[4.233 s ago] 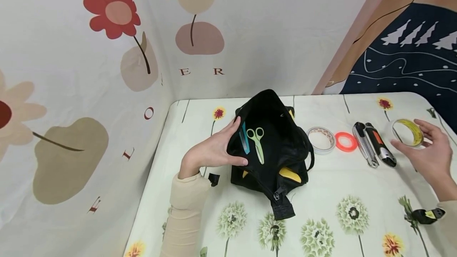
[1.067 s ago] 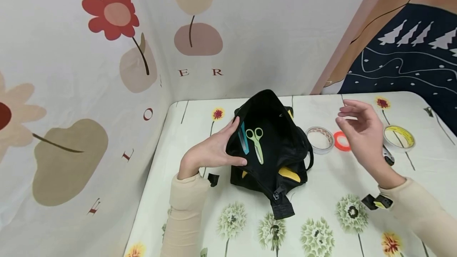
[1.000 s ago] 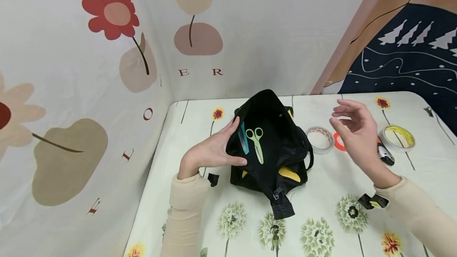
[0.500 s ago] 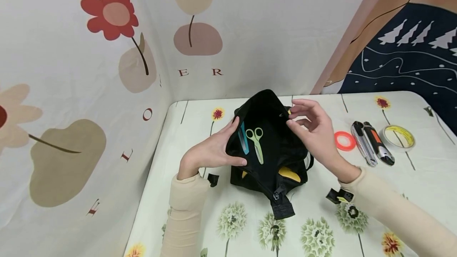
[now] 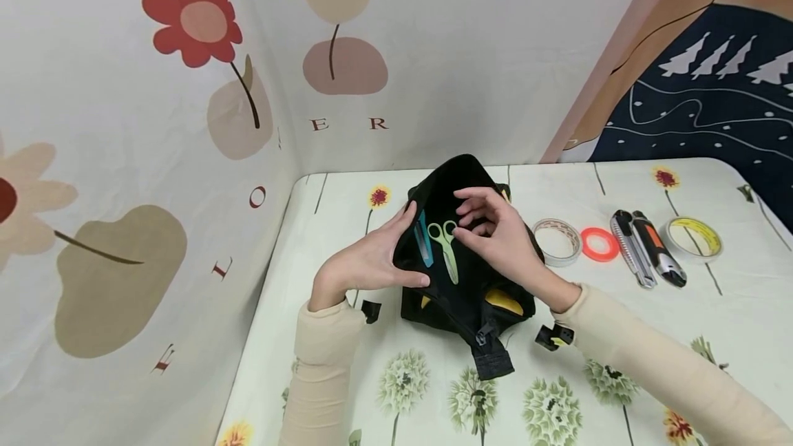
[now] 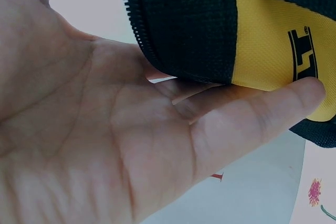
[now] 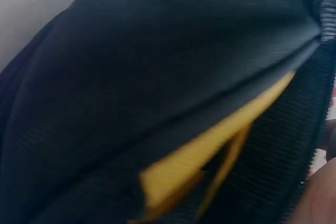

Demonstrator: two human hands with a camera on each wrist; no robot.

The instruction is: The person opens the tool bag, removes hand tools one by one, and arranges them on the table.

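Note:
A black bag with yellow panels (image 5: 446,315) stands with its mouth wide on the table. My left hand (image 5: 365,253) holds its left rim, thumb over the zip edge. In the left wrist view, the fingers (image 6: 252,124) lie along the yellow outer side (image 6: 273,51). Light green scissors (image 5: 449,260) and a slim blue tool (image 5: 424,239) lie inside. Over the mouth hovers my right hand (image 5: 498,236), fingers loosely bent, holding nothing visible; its fingertips are beside the scissors' handles. The blurred right wrist view shows the black bag lining (image 7: 131,77).
On the table (image 5: 619,315) to the bag's right lie a clear tape roll (image 5: 560,261), a thin orange-red ring (image 5: 599,258), a silver cutter (image 5: 630,251), a black-and-orange cutter (image 5: 658,250) and a yellow-lined tape roll (image 5: 706,234).
My right hand has set the yellow-lined tape roll down beside the cutters, then moved left over the bag's mouth. The left hand has stayed on the rim.

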